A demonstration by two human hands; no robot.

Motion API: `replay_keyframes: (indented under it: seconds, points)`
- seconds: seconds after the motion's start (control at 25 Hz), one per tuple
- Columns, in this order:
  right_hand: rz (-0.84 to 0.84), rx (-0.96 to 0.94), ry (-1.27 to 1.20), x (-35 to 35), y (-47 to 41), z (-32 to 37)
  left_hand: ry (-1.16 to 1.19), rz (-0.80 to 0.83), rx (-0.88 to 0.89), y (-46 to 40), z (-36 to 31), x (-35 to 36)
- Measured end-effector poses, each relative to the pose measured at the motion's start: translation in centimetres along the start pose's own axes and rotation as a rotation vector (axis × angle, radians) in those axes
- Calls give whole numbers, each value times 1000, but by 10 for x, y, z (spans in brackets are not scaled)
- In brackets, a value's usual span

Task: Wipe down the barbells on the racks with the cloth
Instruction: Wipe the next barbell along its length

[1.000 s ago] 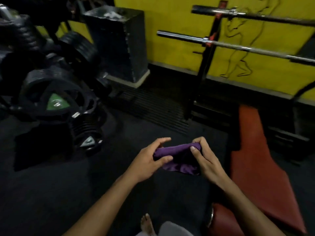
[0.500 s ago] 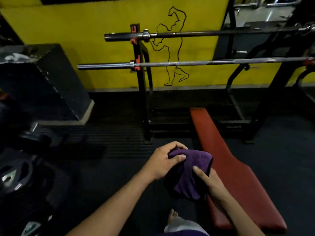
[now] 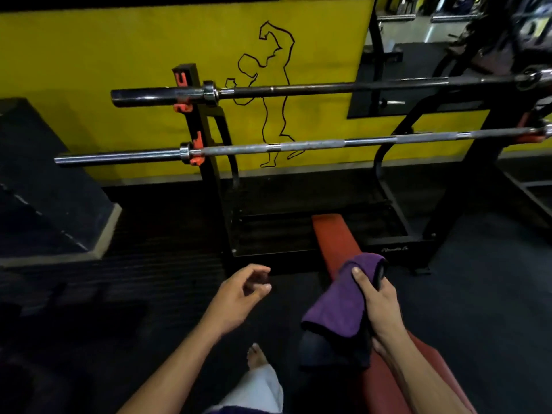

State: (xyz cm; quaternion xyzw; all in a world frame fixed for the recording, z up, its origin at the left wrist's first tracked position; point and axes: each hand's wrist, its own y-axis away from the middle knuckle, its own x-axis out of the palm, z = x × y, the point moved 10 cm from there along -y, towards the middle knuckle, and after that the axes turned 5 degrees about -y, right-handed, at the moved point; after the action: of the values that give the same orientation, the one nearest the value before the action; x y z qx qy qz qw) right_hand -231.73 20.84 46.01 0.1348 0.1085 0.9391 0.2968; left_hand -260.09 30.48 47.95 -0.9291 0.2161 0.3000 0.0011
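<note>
**Op:** Head view, the only one I have. The cloth (image 3: 343, 306) is purple, soft and limp; it drapes over my right hand (image 3: 379, 303) and hangs in a fold below it. I judge it light and easy to bunch, best gathered into a pad in the palm so no loose tail drags.

**Log:** Barbells?

**Op:** Two on the rack (image 3: 209, 162) against the yellow wall (image 3: 119, 49). The upper barbell (image 3: 328, 88) is dark, the lower barbell (image 3: 298, 145) is bright with knurled stretches. Both rest in orange hooks (image 3: 195, 144). Judgement: stiff, heavy, seated; I wipe along the shaft, not lift. Knurling will likely snag the cloth, and the smooth sleeves should let it slide.

**Log:** Hands?

**Op:** My right hand grips the cloth, thumb over the top, fingers wrapped beneath; something dark shows under the fold, cannot tell what. My left hand (image 3: 239, 297) holds nothing, fingers loosely curled, apart from the cloth.

**Log:** Position?

**Op:** Cloth is over the near end of the red bench (image 3: 331, 234), well below and short of both bars. No wiping contact yet.
</note>
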Motion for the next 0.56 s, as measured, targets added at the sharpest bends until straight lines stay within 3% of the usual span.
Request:
replay_keyframes:
  seconds: [0.2, 0.4, 0.56]
  points:
    - [-120, 5, -10, 19, -80, 36, -51, 44, -31, -84, 29, -21]
    - [-237, -91, 57, 34, -144, 85, -435, -19, 167, -205, 18, -57]
    - [-287, -118, 129, 38, -201, 103, -651, -103, 195, -302, -2, -86]
